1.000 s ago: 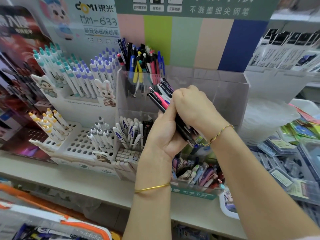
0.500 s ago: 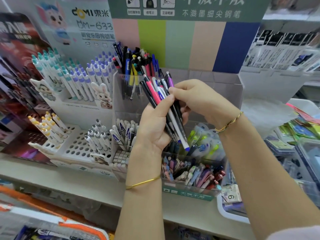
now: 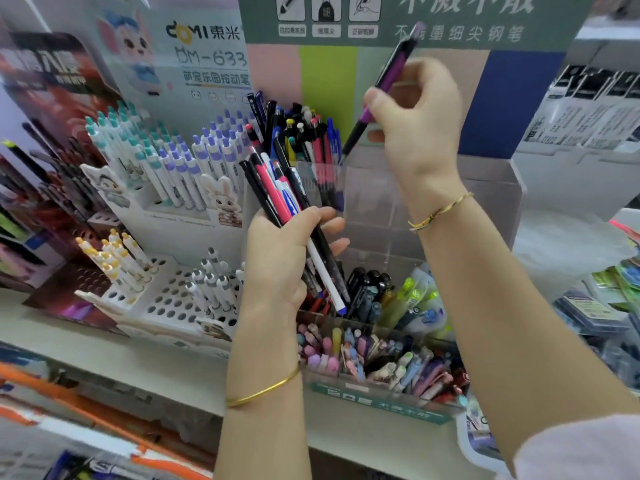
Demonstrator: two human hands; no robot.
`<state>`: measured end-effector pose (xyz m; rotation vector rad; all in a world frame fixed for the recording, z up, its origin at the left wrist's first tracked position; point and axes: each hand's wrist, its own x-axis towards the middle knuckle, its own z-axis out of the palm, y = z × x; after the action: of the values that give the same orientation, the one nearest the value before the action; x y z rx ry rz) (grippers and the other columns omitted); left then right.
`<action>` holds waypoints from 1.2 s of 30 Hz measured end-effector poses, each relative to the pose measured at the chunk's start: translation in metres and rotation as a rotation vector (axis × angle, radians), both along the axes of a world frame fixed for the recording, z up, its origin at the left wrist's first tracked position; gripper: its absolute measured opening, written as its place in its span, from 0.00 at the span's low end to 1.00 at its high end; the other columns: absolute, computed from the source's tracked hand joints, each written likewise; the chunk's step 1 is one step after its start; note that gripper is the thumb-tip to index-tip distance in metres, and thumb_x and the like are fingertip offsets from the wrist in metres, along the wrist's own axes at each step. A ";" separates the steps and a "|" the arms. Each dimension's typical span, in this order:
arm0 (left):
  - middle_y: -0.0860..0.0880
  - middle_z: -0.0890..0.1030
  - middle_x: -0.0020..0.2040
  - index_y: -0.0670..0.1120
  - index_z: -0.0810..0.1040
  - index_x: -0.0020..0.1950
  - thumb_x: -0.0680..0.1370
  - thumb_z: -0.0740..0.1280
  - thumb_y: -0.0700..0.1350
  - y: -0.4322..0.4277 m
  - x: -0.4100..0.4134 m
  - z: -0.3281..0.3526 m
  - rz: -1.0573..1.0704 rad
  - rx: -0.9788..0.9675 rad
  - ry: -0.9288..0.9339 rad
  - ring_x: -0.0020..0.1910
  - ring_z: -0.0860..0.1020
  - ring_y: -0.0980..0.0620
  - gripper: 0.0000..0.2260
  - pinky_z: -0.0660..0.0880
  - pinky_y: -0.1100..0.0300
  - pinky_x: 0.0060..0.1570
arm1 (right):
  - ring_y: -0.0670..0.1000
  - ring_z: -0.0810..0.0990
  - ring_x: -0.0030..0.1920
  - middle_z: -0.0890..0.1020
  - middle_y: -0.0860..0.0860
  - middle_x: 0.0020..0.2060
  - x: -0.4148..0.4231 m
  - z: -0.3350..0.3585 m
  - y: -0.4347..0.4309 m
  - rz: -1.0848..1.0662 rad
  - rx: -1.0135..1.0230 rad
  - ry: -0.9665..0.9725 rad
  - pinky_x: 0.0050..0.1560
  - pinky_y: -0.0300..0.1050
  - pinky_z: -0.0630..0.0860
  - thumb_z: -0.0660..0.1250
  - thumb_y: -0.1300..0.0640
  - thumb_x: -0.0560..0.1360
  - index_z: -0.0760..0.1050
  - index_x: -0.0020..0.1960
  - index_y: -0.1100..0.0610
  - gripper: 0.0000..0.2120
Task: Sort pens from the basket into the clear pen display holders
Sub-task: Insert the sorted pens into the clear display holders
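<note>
The grip of the right hand (image 3: 419, 112) is clamped, thumb against fingertips, on the middle of a purple pen (image 3: 391, 74). The pen slants up and away, and its dark lower end hangs just below and left of the grip. Close beside that end stand the mixed pens (image 3: 304, 136) that crowd the back-left compartment of the clear holder (image 3: 485, 188). Directly below the grip, the same back tier looks empty. Lower and to the left, the left hand (image 3: 280, 258) has its own grip closed round a bundle of pens (image 3: 277, 192), black, pink and blue-and-white, fanned upward.

By my reading the sorting is midway. Several compartments hold pens, including the pastel pens (image 3: 363, 355) in the front row nearest the person, yet a good handful waits in the left grip. The basket cannot be told for certain.

There is open room above the holder. The backing card (image 3: 329, 81) rises close behind the grip, and the holder's thin upper edges lie beneath it. The fanned bundle stands near the pen's likely path down and left. The shelf (image 3: 138, 358) edge runs well below.
</note>
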<state>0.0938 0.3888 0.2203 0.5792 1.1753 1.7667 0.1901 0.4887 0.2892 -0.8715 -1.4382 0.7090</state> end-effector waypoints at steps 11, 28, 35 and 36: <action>0.46 0.80 0.31 0.29 0.75 0.57 0.77 0.66 0.35 -0.002 -0.015 0.001 -0.106 -0.005 0.025 0.31 0.80 0.53 0.12 0.79 0.60 0.34 | 0.53 0.79 0.48 0.80 0.51 0.47 -0.026 -0.008 0.027 -0.196 0.136 -0.494 0.50 0.53 0.76 0.69 0.64 0.74 0.67 0.59 0.62 0.16; 0.48 0.83 0.38 0.43 0.76 0.55 0.78 0.66 0.34 0.003 0.006 0.007 -0.049 0.023 0.055 0.32 0.80 0.54 0.08 0.79 0.59 0.33 | 0.47 0.77 0.33 0.82 0.56 0.36 0.004 -0.012 -0.024 0.479 -0.354 -0.548 0.28 0.38 0.72 0.70 0.54 0.75 0.79 0.47 0.62 0.11; 0.42 0.84 0.45 0.39 0.75 0.61 0.78 0.65 0.34 0.006 0.003 0.002 -0.041 0.013 0.063 0.40 0.84 0.49 0.11 0.81 0.55 0.36 | 0.48 0.76 0.31 0.79 0.54 0.33 0.004 -0.016 -0.017 0.371 -0.300 -0.423 0.28 0.39 0.71 0.69 0.61 0.75 0.77 0.43 0.60 0.03; 0.40 0.83 0.48 0.38 0.74 0.62 0.78 0.65 0.34 0.006 0.001 0.001 -0.022 0.000 0.060 0.41 0.85 0.48 0.12 0.81 0.55 0.36 | 0.46 0.76 0.29 0.78 0.52 0.33 0.004 -0.014 -0.014 0.344 -0.291 -0.313 0.26 0.37 0.71 0.68 0.62 0.76 0.76 0.43 0.58 0.04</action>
<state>0.0951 0.3949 0.2216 0.6463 1.2051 1.7420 0.1940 0.4747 0.2751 -1.0015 -1.8199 1.0967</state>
